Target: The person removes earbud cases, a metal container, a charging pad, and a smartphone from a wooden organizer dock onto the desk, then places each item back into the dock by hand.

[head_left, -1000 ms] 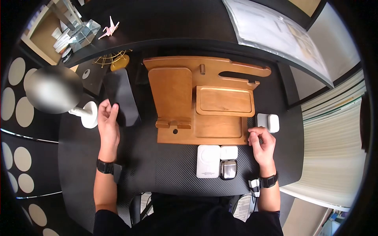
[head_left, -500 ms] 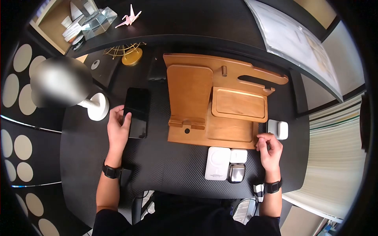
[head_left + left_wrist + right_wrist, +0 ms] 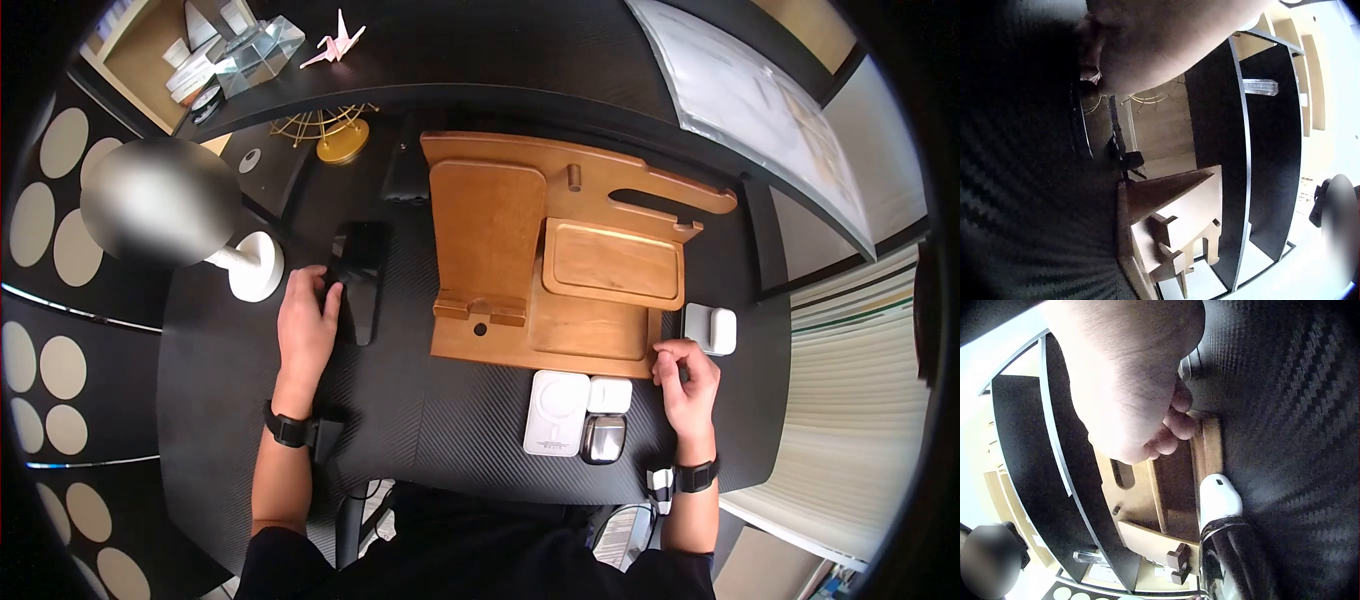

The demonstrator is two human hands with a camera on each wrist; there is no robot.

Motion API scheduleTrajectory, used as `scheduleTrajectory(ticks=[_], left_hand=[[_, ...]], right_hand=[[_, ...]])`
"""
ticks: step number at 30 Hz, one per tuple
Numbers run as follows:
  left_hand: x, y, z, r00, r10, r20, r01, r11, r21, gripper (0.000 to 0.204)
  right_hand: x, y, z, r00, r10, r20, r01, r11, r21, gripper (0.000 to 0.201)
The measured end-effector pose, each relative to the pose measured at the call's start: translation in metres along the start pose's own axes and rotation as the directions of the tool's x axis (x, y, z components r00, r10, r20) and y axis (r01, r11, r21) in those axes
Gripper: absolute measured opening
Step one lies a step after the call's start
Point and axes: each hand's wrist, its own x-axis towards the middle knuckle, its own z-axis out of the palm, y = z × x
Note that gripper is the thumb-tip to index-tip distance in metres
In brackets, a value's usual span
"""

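Observation:
A black smartphone (image 3: 360, 285) lies close over the desk at the left, its dark screen facing up. My left hand (image 3: 308, 325) pinches its left edge, with the thumb over that edge. The left wrist view shows the phone (image 3: 1083, 128) edge-on below the fingers. To the right of the phone stands a brown wooden docking stand (image 3: 490, 220) with an upright phone rest and two shallow trays. Holding nothing, my right hand (image 3: 688, 385) rests by the stand's front right corner with its fingers loosely curled, as the right wrist view also shows.
In front of the stand sit a white power bank (image 3: 556, 415), a white earbud case (image 3: 609, 395) and a dark shiny case (image 3: 604, 440). A white lamp (image 3: 255, 268) stands left, and a grey-white gadget (image 3: 712, 330) lies right. A black shelf (image 3: 500, 60) spans the back.
The left hand has brought the phone from a tilted pose down to lie flat beside the stand, its screen now showing. My right hand stays by the stand's corner; the head view has shifted.

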Motion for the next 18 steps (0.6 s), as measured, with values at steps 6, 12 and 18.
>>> scheduleTrajectory(ticks=[6, 12, 18], left_hand=[[0.000, -0.001, 0.001, 1.000, 0.030, 0.001, -0.030, 0.998, 0.051, 0.030], [-0.003, 0.026, -0.003, 0.969, 0.193, -0.153, -0.182, 0.980, 0.083, 0.021], [-0.027, 0.080, -0.008, 0.908, 0.399, 0.129, -0.273, 0.796, -0.540, 0.006]], right_hand=[[0.000, -0.001, 0.001, 1.000, 0.002, 0.009, -0.003, 1.000, 0.009, 0.007], [0.000, -0.001, -0.001, 0.999, 0.049, 0.002, -0.049, 0.998, 0.027, 0.005], [0.002, -0.003, -0.005, 0.995, -0.038, 0.091, 0.031, 0.997, 0.077, 0.015]])
